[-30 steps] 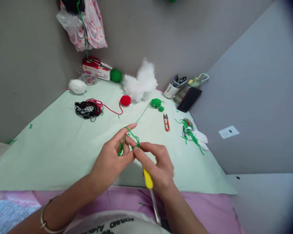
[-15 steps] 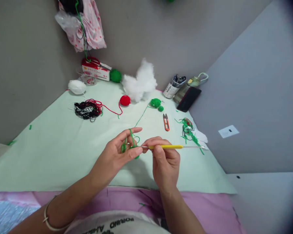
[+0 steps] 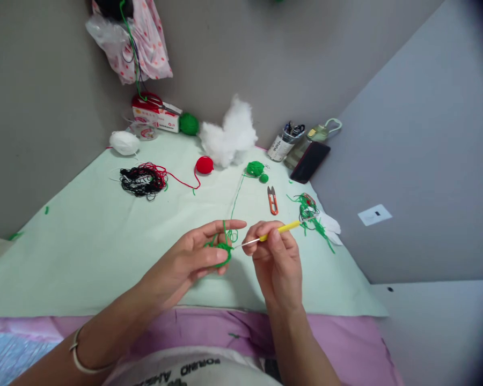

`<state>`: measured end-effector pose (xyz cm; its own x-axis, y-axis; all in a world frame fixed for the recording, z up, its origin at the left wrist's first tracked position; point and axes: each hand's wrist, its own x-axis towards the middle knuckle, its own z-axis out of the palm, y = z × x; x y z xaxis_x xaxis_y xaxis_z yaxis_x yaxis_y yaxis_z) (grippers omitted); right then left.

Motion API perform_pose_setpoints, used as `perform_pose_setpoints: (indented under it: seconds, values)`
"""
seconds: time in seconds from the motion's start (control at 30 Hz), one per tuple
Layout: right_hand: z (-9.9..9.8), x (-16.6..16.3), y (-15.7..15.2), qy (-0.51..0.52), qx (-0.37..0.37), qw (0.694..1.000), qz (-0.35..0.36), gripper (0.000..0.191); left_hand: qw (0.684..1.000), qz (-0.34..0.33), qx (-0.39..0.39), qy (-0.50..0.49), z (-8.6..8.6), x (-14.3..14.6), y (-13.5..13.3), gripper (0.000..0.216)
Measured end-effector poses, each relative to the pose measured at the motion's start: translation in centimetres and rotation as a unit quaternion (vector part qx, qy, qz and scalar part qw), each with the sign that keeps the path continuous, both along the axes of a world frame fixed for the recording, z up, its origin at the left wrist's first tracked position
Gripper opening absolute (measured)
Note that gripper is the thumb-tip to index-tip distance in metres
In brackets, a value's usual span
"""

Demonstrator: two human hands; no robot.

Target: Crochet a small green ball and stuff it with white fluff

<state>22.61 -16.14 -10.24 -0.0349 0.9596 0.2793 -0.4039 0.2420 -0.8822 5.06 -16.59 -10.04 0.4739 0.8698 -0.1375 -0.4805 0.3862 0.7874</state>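
Green crochet piece (image 3: 222, 250) sits low in the centre of the view, pinched between the thumb and curled fingers of the left hand (image 3: 193, 260) — index finger stretched out toward 3 o'clock with green yarn (image 3: 236, 198) looped over it. That strand runs off toward 12 o'clock, up to a small green yarn ball (image 3: 256, 169) on the pale green mat (image 3: 84, 252).

Right hand (image 3: 276, 257), at 3 o'clock of the piece, has fingers closed round the yellow-handled crochet hook (image 3: 279, 229) — metal tip aimed at 9 o'clock and meeting the green stitches, handle angling up toward 2 o'clock.

Orange thread snips (image 3: 272, 200) lie at 1 o'clock from the hands, well apart. Scrap green threads (image 3: 312, 214) are heaped at 2 o'clock, just beyond the hook's handle. Red yarn ball (image 3: 204, 164) at 12 o'clock, white stuffing (image 3: 231, 134) just behind it. Black-and-red tangle (image 3: 143, 180) at 10 o'clock.
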Motion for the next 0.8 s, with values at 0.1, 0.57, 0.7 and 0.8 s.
perform_pose_setpoints:
  seconds: [0.1, 0.57, 0.7, 0.8]
  values:
    - [-0.57, -0.32, -0.25, -0.071, 0.056, 0.996, -0.021, 0.017, 0.995, 0.057, 0.039, 0.076, 0.01, 0.53, -0.47, 0.049]
    - [-0.19, -0.38, -0.28, -0.027, -0.014, 0.999, -0.019, 0.021, 0.988, 0.081, 0.078, 0.104, -0.37, 0.00, -0.63, 0.039]
    - [-0.08, -0.10, -0.26, -0.057, 0.003, 0.998, -0.017, 0.024, 0.985, 0.084, 0.090, 0.123, -0.52, -0.28, -0.75, 0.038]
    - [-0.06, -0.08, -0.56, -0.098, 0.037, 0.994, -0.041, 0.024, 0.982, 0.094, 0.090, 0.139, -0.43, -0.34, -0.87, 0.038]
